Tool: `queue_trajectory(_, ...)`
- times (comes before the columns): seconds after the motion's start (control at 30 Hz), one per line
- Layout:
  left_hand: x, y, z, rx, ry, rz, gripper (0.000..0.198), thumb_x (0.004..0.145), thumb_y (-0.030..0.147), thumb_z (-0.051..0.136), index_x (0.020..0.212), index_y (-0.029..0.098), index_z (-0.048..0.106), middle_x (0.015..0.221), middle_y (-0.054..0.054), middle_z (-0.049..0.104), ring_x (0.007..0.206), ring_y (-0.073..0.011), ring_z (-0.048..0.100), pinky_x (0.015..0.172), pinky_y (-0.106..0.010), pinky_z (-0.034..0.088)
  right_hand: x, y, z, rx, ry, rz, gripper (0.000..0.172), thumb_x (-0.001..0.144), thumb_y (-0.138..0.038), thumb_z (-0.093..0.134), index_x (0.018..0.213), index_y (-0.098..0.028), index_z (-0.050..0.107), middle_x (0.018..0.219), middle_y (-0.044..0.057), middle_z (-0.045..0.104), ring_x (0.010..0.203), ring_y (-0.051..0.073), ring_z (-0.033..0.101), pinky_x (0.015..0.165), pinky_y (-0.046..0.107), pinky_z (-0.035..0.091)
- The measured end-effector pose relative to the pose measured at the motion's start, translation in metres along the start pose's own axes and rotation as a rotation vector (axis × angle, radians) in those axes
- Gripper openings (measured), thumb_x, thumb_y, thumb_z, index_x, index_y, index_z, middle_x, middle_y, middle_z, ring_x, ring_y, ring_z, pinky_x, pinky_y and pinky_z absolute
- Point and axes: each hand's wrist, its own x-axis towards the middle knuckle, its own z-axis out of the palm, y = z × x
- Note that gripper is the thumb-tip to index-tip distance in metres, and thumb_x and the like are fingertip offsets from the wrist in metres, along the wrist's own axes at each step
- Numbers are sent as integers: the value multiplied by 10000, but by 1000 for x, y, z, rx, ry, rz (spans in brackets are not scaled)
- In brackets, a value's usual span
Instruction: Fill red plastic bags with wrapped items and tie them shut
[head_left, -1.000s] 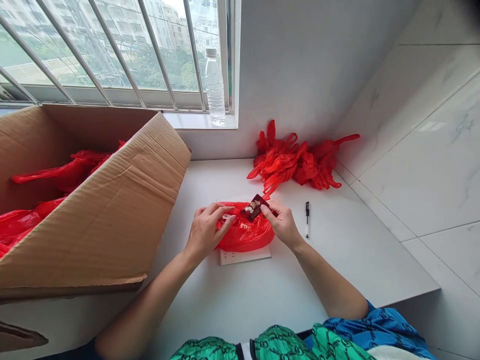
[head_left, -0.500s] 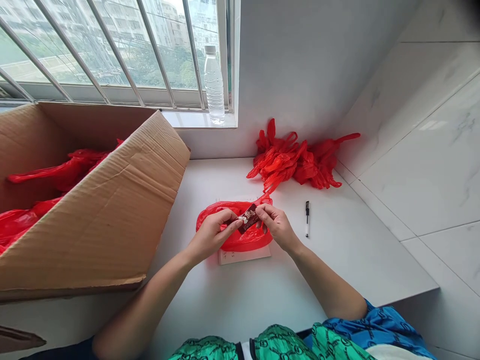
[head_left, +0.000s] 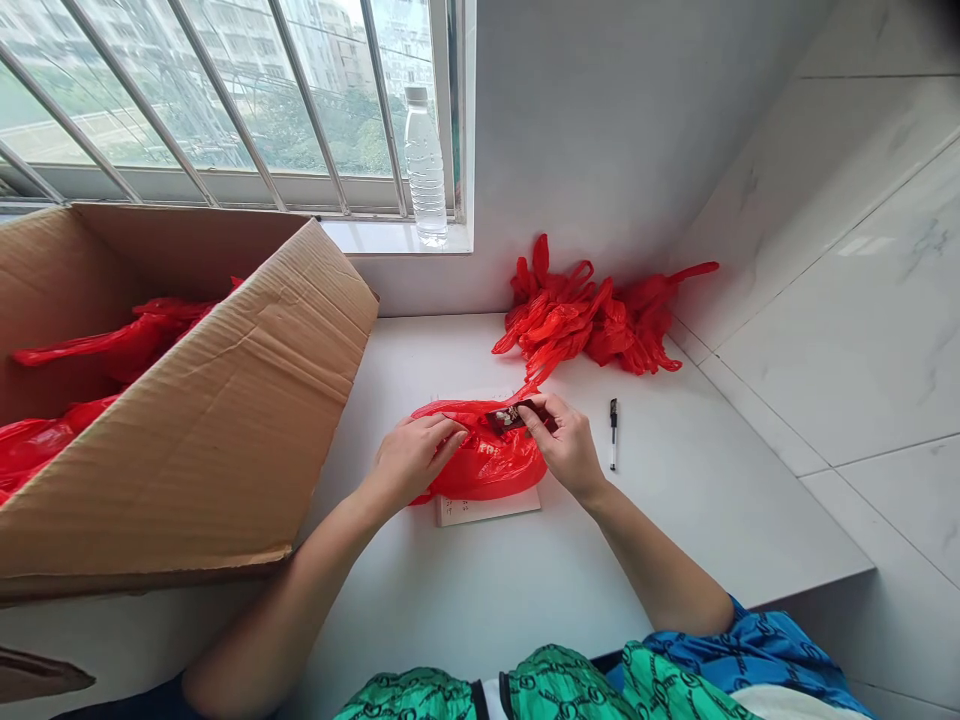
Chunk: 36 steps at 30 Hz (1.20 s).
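Note:
A thin red plastic bag (head_left: 491,475) lies on the white table, over a paper pad (head_left: 491,508) with handwritten figures at its lower edge. My right hand (head_left: 564,440) pinches a small dark brown packet (head_left: 508,417) with pale print, holding it at the bag's upper right part. At the left side of the bag, my left hand (head_left: 415,453) has its fingers closed on the red plastic. Part of the packet is hidden by my right fingers.
On the left stands a large open cardboard box (head_left: 225,400) with red bags (head_left: 150,335) inside. A heap of red bags (head_left: 577,315) lies against the wall. Right of my hands is a pen (head_left: 613,435). A clear bottle (head_left: 426,175) stands on the windowsill.
My left hand has let go of the packet and moved left onto the bag. The packet, now in my right hand alone, has shifted slightly up and right.

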Motion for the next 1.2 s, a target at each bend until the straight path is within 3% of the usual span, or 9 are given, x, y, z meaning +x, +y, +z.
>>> queue_trajectory(0.17, -6, -4, 3, 174, -186, 87, 303, 986, 333, 454, 898, 244, 730, 960, -34, 720, 927, -223, 660, 796, -355, 429, -2, 6, 5, -154, -298, -137, 327, 1001, -224, 433, 1300, -234, 563, 1224, 45, 683, 1092, 165, 651, 932, 297, 520)
queue_trajectory(0.33, -14, 3, -4, 157, -291, 65, 276, 930, 289, 534, 776, 248, 759, 910, -57, 675, 827, -209, 622, 673, -303, 399, -5, 27, 12, -613, -454, -110, 192, 965, -255, 544, 1115, -202, 651, 1076, 52, 731, 940, 201, 687, 752, 298, 503)
queue_trajectory(0.43, -16, 4, -10, 142, -352, 32, 305, 932, 296, 519, 741, 237, 750, 859, -58, 666, 723, -186, 598, 616, -288, 367, -7, 33, 18, -729, -440, -114, 264, 930, -427, 617, 1052, -197, 663, 1019, 61, 721, 845, 203, 679, 654, 286, 458)
queue_trajectory(0.5, -15, 4, -11, 149, -347, 13, 335, 953, 314, 479, 748, 227, 729, 823, -53, 673, 689, -180, 594, 574, -280, 334, -8, 33, 20, -748, -425, -128, 285, 904, -450, 648, 1047, -203, 661, 1020, 58, 708, 811, 195, 667, 625, 280, 435)
queue_trajectory(0.67, -8, 2, 1, 270, -146, -175, 316, 988, 368, 408, 842, 224, 648, 793, -40, 696, 680, -205, 609, 524, -287, 269, -5, 28, 15, -641, -398, -83, 37, 902, -229, 622, 925, -214, 647, 966, 18, 699, 816, 166, 658, 677, 266, 455)
queue_trajectory(0.8, -5, -1, 13, 258, -163, -218, 198, 936, 375, 520, 1038, 235, 615, 951, -57, 721, 740, -225, 641, 562, -283, 336, -1, 29, 7, -618, -306, -2, 154, 903, -126, 567, 1028, -186, 636, 1020, 51, 716, 920, 196, 676, 779, 302, 497)
queue_trajectory(1.03, -6, 2, 15, 275, -167, -218, 570, 903, 356, 574, 1442, 242, 427, 1050, -80, 719, 756, -259, 657, 595, -308, 404, -5, 33, 17, -770, -312, -96, 302, 921, -221, 599, 1217, -170, 623, 1297, 104, 636, 967, 241, 681, 765, 343, 522)
queue_trajectory(1.2, -6, -2, 20, 276, -159, -198, 591, 899, 328, 574, 1469, 260, 436, 1065, -100, 713, 756, -255, 661, 601, -306, 422, -1, 42, 26, -879, -289, -70, 226, 941, -230, 553, 1118, -171, 680, 1182, 114, 670, 806, 212, 682, 641, 317, 491)
